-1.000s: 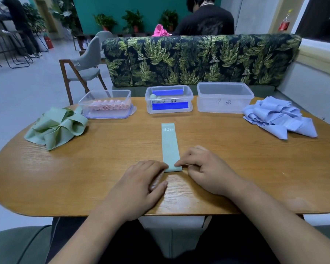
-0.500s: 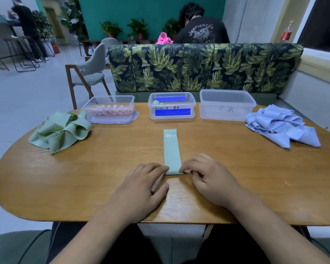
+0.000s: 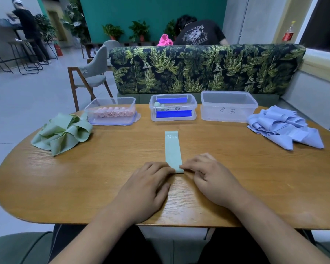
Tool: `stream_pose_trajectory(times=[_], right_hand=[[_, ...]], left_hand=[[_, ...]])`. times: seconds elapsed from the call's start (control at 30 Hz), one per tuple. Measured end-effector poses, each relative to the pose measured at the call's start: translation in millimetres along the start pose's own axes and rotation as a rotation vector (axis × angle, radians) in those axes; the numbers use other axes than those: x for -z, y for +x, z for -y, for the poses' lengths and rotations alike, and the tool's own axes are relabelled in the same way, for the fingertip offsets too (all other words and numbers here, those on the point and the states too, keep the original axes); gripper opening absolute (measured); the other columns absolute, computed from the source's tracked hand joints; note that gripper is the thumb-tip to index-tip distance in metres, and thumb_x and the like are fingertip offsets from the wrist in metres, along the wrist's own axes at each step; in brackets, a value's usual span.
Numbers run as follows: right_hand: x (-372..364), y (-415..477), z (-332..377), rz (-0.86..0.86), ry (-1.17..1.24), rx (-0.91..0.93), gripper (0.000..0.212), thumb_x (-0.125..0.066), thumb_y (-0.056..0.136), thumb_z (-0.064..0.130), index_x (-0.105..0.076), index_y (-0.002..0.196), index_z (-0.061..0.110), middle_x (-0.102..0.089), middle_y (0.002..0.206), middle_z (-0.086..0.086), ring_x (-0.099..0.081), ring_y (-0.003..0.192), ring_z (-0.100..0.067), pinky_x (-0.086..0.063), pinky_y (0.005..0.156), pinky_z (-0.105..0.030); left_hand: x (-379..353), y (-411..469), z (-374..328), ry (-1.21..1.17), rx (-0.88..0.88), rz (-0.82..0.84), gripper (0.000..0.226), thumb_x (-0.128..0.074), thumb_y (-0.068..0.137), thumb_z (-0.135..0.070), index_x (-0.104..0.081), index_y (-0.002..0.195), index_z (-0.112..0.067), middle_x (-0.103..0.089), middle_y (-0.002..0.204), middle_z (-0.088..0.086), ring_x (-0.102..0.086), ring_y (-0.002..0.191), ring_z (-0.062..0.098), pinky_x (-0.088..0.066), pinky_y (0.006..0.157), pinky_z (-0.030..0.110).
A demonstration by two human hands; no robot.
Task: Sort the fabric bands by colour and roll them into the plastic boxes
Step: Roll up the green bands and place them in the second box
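Hardly anything had shifted over the last second: both hands stayed at the near end of the green band, and my fingertips had only crept a little further onto its two corners. The left hand had its fingers bent, tips nipping the near left corner; the right hand did the same at the near right corner. So both sets of fingers were clamped on the band's edge, neither splayed.

The band lay flat in the middle of the bench, well apart from the middle box beyond it. Its long axis ran straight away from me, the near end under my fingertips and the far end, printed 30 LB, pointing at that box, where a pale green roll already sat.

I judged the step in hand to be starting the roll. To do it well, I reckoned the first turn wanted to be tight and square: both corners lifted together and folded over evenly, so the edges would stack in line as I rolled away from me. An uneven start would likely cone out sideways. Stretchy stuff like this probably springs open, so I thought steady pressure from both hands would be needed right to the far end
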State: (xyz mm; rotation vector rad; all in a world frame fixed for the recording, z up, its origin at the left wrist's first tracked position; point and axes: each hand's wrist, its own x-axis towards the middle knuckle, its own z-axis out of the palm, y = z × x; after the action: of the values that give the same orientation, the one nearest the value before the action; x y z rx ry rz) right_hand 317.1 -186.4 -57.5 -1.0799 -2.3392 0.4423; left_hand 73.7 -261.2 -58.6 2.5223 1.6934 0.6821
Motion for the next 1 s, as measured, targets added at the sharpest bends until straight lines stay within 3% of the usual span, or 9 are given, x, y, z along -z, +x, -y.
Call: stream_pose_trajectory(times=[0.1, 0.2, 0.3, 0.57, 0.7, 0.87, 1.0], right_hand=[[2, -1, 3, -0.019, 0.012, 0.005, 0.047, -0.042, 0.092, 0.023, -0.070, 0.127, 0.036, -0.062, 0.122, 0.028, -0.049, 0.118, -0.002, -0.048, 0.100, -0.031], [5, -2, 1, -0.083, 0.072, -0.008, 0.048, -0.053, 0.089, 0.002, -0.068, 0.121, 0.035, -0.061, 0.122, 0.026, -0.050, 0.122, -0.001, -0.044, 0.099, -0.023], [5, -2, -1, -0.095, 0.094, -0.026, 0.049, -0.053, 0.089, -0.001, -0.068, 0.117, 0.036, -0.060, 0.121, 0.027, -0.050, 0.123, 0.000, -0.043, 0.101, -0.021], [14, 26, -12, 0.054, 0.111, -0.005, 0.037, -0.060, 0.093, 0.010, -0.070, 0.114, 0.038, -0.062, 0.118, 0.024, -0.057, 0.113, -0.003, -0.048, 0.095, -0.026], [17, 52, -15, 0.129, 0.044, 0.057, 0.018, -0.066, 0.095, 0.028, -0.072, 0.108, 0.039, -0.065, 0.110, 0.023, -0.059, 0.108, -0.005, -0.050, 0.094, -0.029], [-2, 59, -22, -0.006, 0.017, 0.048, 0.018, -0.071, 0.086, 0.045, -0.066, 0.102, 0.038, -0.063, 0.102, 0.024, -0.058, 0.101, -0.003, -0.053, 0.089, -0.036], [-10, 55, -26, -0.058, -0.011, 0.058, 0.018, -0.068, 0.090, 0.045, -0.067, 0.107, 0.038, -0.063, 0.103, 0.025, -0.056, 0.102, -0.003, -0.054, 0.088, -0.037]], left_hand=[[-1, 7, 2, 0.008, 0.004, -0.008, 0.036, -0.049, 0.102, -0.041, -0.057, 0.137, -0.035, -0.053, 0.137, -0.022, -0.046, 0.132, 0.006, -0.048, 0.104, 0.038], [0, 19, 8, 0.007, 0.003, -0.001, 0.036, -0.052, 0.101, -0.041, -0.060, 0.135, -0.032, -0.057, 0.132, -0.019, -0.049, 0.129, 0.008, -0.048, 0.104, 0.038], [1, 32, 18, -0.014, 0.003, 0.022, 0.037, -0.055, 0.100, -0.039, -0.063, 0.135, -0.029, -0.060, 0.128, -0.015, -0.050, 0.126, 0.010, -0.044, 0.109, 0.034], [6, 64, 44, 0.032, -0.094, 0.107, 0.039, -0.057, 0.102, -0.048, -0.068, 0.135, -0.030, -0.061, 0.129, -0.013, -0.050, 0.125, 0.008, -0.045, 0.107, 0.033], [3, 65, 50, 0.018, -0.122, 0.093, 0.043, -0.051, 0.103, -0.052, -0.065, 0.139, -0.034, -0.059, 0.134, -0.015, -0.048, 0.129, 0.006, -0.043, 0.110, 0.031], [-3, 66, 56, -0.006, -0.096, 0.066, 0.059, -0.055, 0.102, -0.057, -0.050, 0.154, -0.030, -0.050, 0.153, -0.013, -0.039, 0.143, 0.005, -0.034, 0.120, 0.029], [0, 62, 57, -0.137, -0.052, -0.019, 0.051, -0.069, 0.096, -0.040, -0.054, 0.142, -0.026, -0.056, 0.138, -0.012, -0.048, 0.132, 0.003, -0.039, 0.113, 0.025]])
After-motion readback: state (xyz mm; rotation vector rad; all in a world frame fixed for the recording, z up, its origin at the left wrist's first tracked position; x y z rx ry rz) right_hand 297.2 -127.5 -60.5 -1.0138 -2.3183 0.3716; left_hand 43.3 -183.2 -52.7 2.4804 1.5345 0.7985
